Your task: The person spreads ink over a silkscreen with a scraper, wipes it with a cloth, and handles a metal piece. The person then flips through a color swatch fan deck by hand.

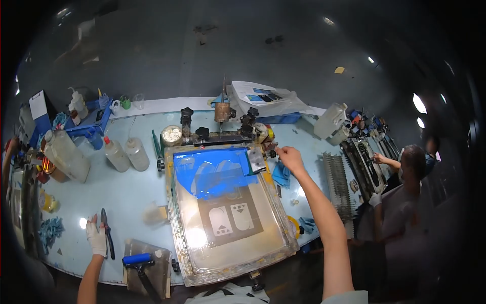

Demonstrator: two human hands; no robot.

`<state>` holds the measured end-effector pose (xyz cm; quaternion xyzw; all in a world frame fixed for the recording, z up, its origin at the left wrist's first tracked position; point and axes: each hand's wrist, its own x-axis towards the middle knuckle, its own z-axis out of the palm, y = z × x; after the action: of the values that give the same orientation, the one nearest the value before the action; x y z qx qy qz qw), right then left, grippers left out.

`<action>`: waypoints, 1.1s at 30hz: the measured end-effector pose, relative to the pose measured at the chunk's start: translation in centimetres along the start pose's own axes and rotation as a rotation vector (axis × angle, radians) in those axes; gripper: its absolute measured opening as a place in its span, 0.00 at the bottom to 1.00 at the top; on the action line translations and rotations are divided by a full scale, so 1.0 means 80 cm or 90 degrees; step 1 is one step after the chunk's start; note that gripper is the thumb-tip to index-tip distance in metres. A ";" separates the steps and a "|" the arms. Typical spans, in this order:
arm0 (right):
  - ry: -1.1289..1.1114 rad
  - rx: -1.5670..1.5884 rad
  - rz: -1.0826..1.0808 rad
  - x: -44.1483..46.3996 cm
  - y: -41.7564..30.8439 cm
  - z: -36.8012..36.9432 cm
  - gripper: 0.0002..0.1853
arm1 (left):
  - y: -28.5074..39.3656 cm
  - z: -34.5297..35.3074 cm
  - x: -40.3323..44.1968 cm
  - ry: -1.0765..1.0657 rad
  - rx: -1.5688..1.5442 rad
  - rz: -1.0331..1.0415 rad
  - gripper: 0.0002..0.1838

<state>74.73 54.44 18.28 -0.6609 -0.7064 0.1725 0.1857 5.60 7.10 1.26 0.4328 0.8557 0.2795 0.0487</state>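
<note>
**My right hand at a black knob, beside a blue-coated screen**

Head view: my right hand [289, 157] reaches to the far right corner of a framed screen [230, 267]; its fingers are drawn in near a black knob [272, 153], though I cannot tell whether they are clamped on it or only beside it; a blue cloth [281, 175] lies just below. My left hand [96, 238], in a white glove with bare fingertips, lies on the pale table [131, 197], fingers a little apart and gripping nothing; pliers [107, 230] lie just beside it, and a blue roller [137, 259] rests on a dark board nearer the screen.

The screen lies on the table between my arms; glossy blue [202, 167] covers its far part, and two pale shapes show in the darker panel below.

I judge the step in hand to be handling the knob at the frame's edge; turning it calls for a firm pinch, with the wrist clear of the blue; the pliers and roller are untouched; a co-worker [412, 167] is well apart, to my right.
</note>
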 end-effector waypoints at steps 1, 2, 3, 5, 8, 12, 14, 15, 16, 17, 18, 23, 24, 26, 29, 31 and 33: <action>0.032 -0.038 0.011 0.006 0.038 0.007 0.28 | 0.006 -0.001 -0.001 -0.009 -0.015 -0.018 0.24; 0.063 -0.076 0.021 0.004 0.066 0.013 0.27 | 0.009 -0.003 -0.002 -0.017 -0.029 -0.036 0.24; 0.066 -0.121 0.064 -0.004 0.080 0.016 0.26 | 0.013 -0.007 -0.002 -0.037 -0.031 -0.047 0.24; 0.070 -0.206 0.151 -0.023 0.106 0.026 0.25 | 0.019 -0.010 -0.002 -0.023 -0.013 -0.031 0.24; -0.050 -0.068 0.194 -0.023 0.165 0.055 0.25 | 0.027 -0.013 -0.004 -0.012 0.009 -0.005 0.24; -0.053 0.269 0.266 -0.046 0.152 0.050 0.16 | 0.010 -0.006 -0.001 0.005 0.066 0.022 0.25; -0.022 0.426 0.223 -0.046 0.156 0.052 0.13 | 0.023 -0.015 -0.003 -0.044 0.083 -0.009 0.24; -0.056 0.403 0.223 -0.049 0.153 0.044 0.11 | 0.022 -0.015 -0.003 -0.033 0.078 0.001 0.24; -0.051 0.423 0.247 -0.053 0.147 0.042 0.11 | 0.021 -0.012 -0.005 -0.023 0.074 0.012 0.24; -0.045 0.444 0.269 -0.057 0.140 0.041 0.10 | 0.017 -0.012 -0.005 -0.024 0.078 0.018 0.24; -0.038 0.465 0.290 -0.058 0.135 0.041 0.10 | 0.016 -0.013 -0.003 -0.025 0.082 0.025 0.24; -0.085 0.781 0.359 -0.057 0.143 0.031 0.05 | 0.005 -0.004 -0.002 0.000 0.086 0.013 0.24; -0.101 0.887 0.326 -0.054 0.156 0.031 0.06 | 0.006 -0.006 -0.003 -0.004 0.088 0.017 0.24; -0.052 0.981 0.305 -0.062 0.129 0.003 0.08 | 0.019 -0.012 -0.005 -0.014 0.090 0.024 0.25; -0.007 1.097 0.248 -0.072 0.103 -0.032 0.14 | 0.031 -0.019 -0.007 -0.018 0.101 0.010 0.25; 0.020 1.171 0.227 -0.081 0.075 -0.058 0.14 | 0.027 -0.015 -0.006 -0.013 0.096 0.004 0.25; -0.019 1.214 0.189 -0.090 0.046 -0.080 0.14 | 0.034 -0.019 -0.006 -0.021 0.096 -0.005 0.25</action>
<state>81.48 47.48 21.82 -0.3125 -0.1805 0.7040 0.6116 7.33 7.35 3.84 0.4362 0.8752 0.2070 0.0309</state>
